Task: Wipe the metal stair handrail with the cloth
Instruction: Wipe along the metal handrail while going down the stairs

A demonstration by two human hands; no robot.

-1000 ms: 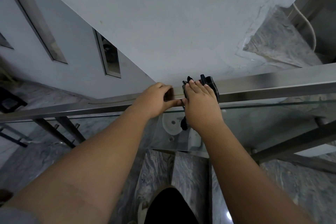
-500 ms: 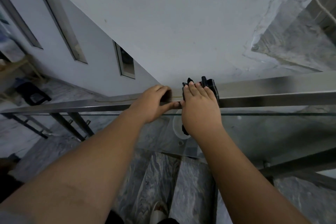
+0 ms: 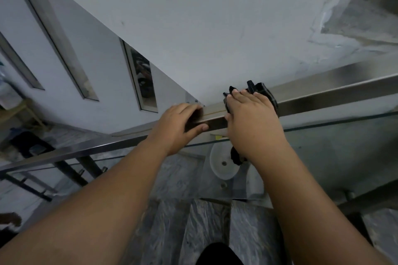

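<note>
A square-section metal handrail (image 3: 323,97) runs across the view from lower left to upper right, above a glass panel. My right hand (image 3: 252,120) presses a black cloth (image 3: 261,90) over the top of the rail; the cloth wraps the rail and a tail hangs below my wrist. My left hand (image 3: 178,125) grips the rail just to the left, fingers over the far side and thumb along the near face. A short bare stretch of rail shows between the two hands.
The glass panel (image 3: 333,146) stands under the rail with dark metal posts (image 3: 86,168) at the left. Grey marble steps (image 3: 204,226) descend below. A white sloped wall (image 3: 204,28) with narrow windows lies beyond. A white basin (image 3: 221,163) shows through the glass.
Both hands have stayed on the rail; my right hand with the cloth has slid slightly right, opening a small gap from my left thumb. The camera has tilted.
</note>
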